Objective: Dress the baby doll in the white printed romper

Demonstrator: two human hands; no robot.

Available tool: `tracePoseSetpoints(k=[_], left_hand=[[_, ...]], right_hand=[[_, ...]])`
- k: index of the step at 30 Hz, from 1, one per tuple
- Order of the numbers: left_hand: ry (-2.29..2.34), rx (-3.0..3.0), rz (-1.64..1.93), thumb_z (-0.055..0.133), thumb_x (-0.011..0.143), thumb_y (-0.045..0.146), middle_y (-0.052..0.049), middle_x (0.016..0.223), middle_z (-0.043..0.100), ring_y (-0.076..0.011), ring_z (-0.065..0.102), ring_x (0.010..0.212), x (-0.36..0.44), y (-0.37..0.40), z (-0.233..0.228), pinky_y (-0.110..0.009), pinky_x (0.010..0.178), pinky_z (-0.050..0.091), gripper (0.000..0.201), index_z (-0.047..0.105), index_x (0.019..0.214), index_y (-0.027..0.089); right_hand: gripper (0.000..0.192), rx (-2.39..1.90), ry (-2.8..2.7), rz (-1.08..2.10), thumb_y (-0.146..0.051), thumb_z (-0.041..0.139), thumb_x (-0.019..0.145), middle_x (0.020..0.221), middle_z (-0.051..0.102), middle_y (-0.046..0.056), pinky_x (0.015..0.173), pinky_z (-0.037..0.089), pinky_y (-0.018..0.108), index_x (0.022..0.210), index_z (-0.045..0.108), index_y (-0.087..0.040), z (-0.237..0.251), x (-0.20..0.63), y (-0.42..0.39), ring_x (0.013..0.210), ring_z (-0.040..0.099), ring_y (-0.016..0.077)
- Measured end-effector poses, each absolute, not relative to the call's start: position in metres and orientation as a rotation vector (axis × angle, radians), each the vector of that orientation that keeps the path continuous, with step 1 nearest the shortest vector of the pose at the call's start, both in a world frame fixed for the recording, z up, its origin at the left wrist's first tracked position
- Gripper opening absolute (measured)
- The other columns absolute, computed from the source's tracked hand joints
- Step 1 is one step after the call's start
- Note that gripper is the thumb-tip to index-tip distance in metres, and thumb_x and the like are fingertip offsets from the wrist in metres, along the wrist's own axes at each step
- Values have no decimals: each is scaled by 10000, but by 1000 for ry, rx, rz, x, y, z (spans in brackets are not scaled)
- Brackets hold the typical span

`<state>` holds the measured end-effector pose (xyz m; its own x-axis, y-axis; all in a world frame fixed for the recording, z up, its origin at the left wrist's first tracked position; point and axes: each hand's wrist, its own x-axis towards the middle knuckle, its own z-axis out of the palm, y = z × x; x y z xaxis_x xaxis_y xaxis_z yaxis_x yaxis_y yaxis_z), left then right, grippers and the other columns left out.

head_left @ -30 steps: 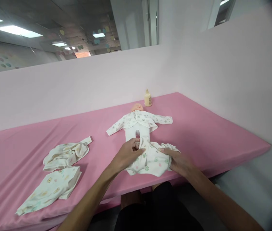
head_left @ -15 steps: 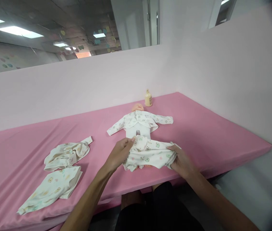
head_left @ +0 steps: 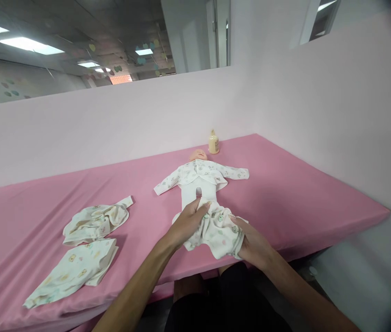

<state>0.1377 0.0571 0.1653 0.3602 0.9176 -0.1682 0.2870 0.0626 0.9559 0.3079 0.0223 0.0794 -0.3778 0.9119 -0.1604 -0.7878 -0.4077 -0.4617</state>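
Lower left of frame: 2 spare printed garments (head_left: 78,249) lie on the pink tabletop (head_left: 302,184). Centre: left hand (head_left: 186,223) pinches the waist of the printed baby trousers (head_left: 218,230), bunched over the baby doll (head_left: 198,177)'s legs. Right hand (head_left: 253,244) grips the trouser hem. Judgement: cloth light, soft, limp; best held at waistband edges. Upper centre: a bottle (head_left: 213,142).
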Motion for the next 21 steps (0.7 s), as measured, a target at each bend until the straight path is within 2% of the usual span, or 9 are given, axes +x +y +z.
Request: tracePoseSetpoints(k=[5, 11, 13, 16, 21], left_hand=[[1232, 1723, 675, 484, 893, 557, -3, 796, 563, -145, 510, 698, 141, 50, 162, -250, 607, 398, 375, 536, 874, 187], [1355, 1812, 832, 480, 912, 460, -21, 902, 624, -171, 559, 805, 137, 48, 161, -257, 669, 401, 279, 574, 938, 199], [1311, 1850, 827, 470, 919, 446, -2, 835, 596, -149, 525, 750, 138, 46, 161, -245, 644, 376, 270, 578, 900, 199], [1296, 1884, 816, 435, 935, 460, 22, 687, 482, -114, 406, 627, 140, 44, 162, -236, 575, 306, 331, 548, 785, 187], [1171, 1615, 667, 494, 893, 550, 36, 633, 404, -88, 329, 560, 134, 43, 164, -222, 515, 239, 403, 528, 748, 175]], right_hand=[[340, -388, -403, 1933, -339, 638, 878, 1044, 728, 71, 874, 550, 387, 1196, 622, -218, 87, 298, 19, 1006, 684, 230], [375, -445, -345, 1901, -284, 684, 837, 1043, 737, 77, 815, 559, 355, 1197, 628, -192, 82, 292, 17, 949, 702, 227], [359, -486, -310, 1919, -249, 701, 822, 1007, 745, 72, 806, 557, 339, 1167, 641, -171, 81, 290, 17, 926, 707, 223], [321, -509, -254, 1933, -234, 702, 826, 986, 747, 66, 793, 557, 313, 1135, 653, -161, 80, 287, 16, 915, 706, 214], [303, -523, -220, 1859, -242, 683, 844, 1018, 738, 71, 775, 564, 317, 1137, 652, -170, 82, 284, 18, 928, 700, 215]])
